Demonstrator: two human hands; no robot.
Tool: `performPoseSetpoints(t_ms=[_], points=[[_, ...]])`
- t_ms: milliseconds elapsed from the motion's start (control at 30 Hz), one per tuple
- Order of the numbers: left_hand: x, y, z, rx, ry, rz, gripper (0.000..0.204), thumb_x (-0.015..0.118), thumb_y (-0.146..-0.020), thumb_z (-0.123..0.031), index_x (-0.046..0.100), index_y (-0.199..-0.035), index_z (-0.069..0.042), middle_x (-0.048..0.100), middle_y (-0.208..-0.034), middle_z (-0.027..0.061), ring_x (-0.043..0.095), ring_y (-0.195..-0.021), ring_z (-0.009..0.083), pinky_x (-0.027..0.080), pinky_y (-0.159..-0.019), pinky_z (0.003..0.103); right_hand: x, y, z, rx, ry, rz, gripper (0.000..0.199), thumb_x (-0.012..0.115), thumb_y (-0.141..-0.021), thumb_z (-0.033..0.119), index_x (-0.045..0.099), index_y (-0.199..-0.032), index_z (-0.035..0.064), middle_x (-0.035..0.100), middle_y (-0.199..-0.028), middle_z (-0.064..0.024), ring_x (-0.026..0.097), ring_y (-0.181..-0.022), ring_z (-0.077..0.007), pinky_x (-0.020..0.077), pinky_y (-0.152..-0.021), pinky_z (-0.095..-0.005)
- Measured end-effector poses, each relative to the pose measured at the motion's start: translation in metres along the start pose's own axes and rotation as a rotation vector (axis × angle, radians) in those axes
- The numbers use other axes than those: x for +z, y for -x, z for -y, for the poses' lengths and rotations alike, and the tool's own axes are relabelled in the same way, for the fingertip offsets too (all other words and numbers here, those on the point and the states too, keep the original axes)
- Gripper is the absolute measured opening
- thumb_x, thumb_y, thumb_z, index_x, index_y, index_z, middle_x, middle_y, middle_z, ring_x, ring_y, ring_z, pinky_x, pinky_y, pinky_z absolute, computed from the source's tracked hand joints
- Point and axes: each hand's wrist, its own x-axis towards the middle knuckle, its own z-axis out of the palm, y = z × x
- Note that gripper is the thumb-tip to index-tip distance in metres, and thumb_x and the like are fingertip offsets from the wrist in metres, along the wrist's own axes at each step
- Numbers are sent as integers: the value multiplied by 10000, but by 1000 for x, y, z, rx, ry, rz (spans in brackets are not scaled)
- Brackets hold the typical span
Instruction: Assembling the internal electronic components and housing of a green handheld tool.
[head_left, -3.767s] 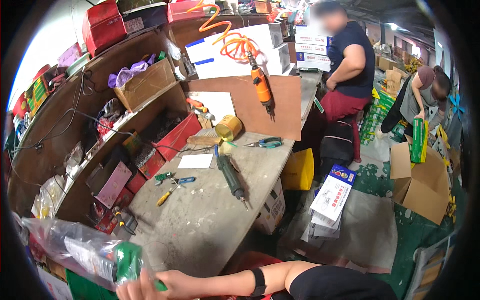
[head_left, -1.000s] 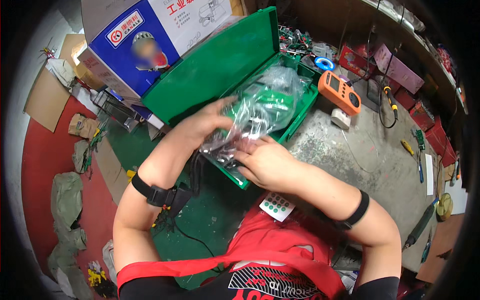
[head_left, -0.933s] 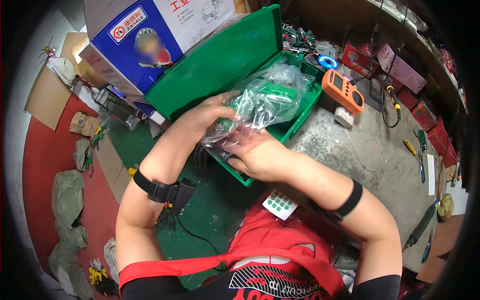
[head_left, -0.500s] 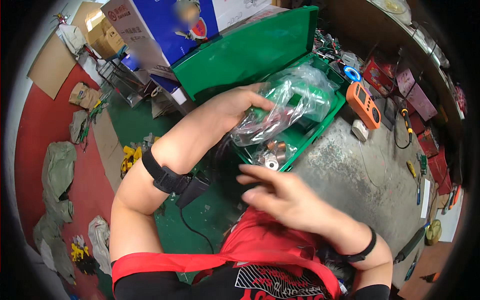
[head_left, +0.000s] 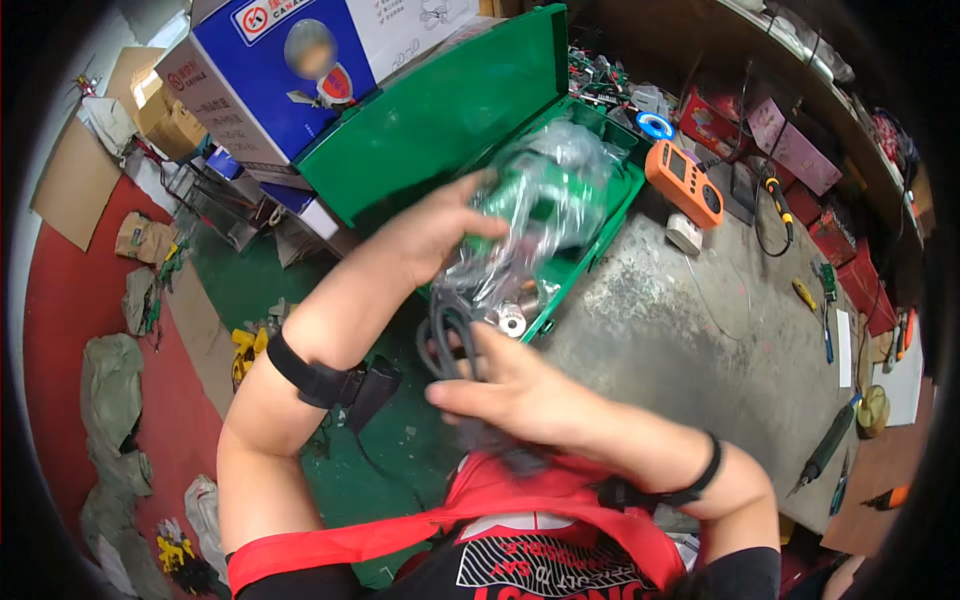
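A green metal toolbox [head_left: 440,120] stands with its lid up on the workbench. In it lies a clear plastic bag [head_left: 520,230] with a green tool [head_left: 560,190] inside. My left hand [head_left: 445,235] grips the near left side of the bag, its fingers slightly blurred. A looped black cable [head_left: 455,330] hangs from the bag's near end over the box's edge. My right hand [head_left: 515,390] is closed around the cable's lower part, thumb on the near side. Small metal fittings [head_left: 515,318] in clear wrap sit at the box's near corner, beside my right fingers.
An orange meter [head_left: 684,185], a blue-rimmed spool [head_left: 655,125] and a white block [head_left: 684,233] lie right of the toolbox. Screwdrivers and a soldering iron [head_left: 778,210] are farther right. A blue and white carton [head_left: 270,80] stands behind the lid.
My right hand has moved from beside the box onto the black cable, whose loops now show clearly. My left hand stays at the bag. The whole view has shifted slightly.
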Motion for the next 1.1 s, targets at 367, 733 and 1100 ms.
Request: performPoseSetpoints(t_ms=[367, 733, 1100], points=[[-33, 12, 31, 485, -1184, -233, 382, 634, -841, -46, 614, -1221, -6, 622, -1222, 217, 583, -1150, 378, 470, -956, 429, -78, -42, 71, -666, 1965, 14, 341, 742, -682, 150, 703, -1021, 170, 654, -928, -44, 599, -1006, -252, 462, -896, -383], [-1, 86, 51, 551, -1349, -513, 247, 778, -762, -201, 631, -882, -42, 553, -859, 107, 620, -804, 327, 503, -686, 425, -90, -33, 50, -496, 1636, -33, 392, 730, -760, 140, 656, -1133, 49, 653, -878, -127, 605, -876, -337, 504, -793, -430], [-22, 29, 46, 344, -1571, -173, 146, 696, -793, -111, 624, -824, 11, 659, -767, 198, 672, -820, 394, 532, -743, 475, -71, -9, 30, -549, 1744, -248, 268, 644, -841, 171, 622, -1074, 41, 679, -986, -136, 648, -910, -322, 501, -828, -436]])
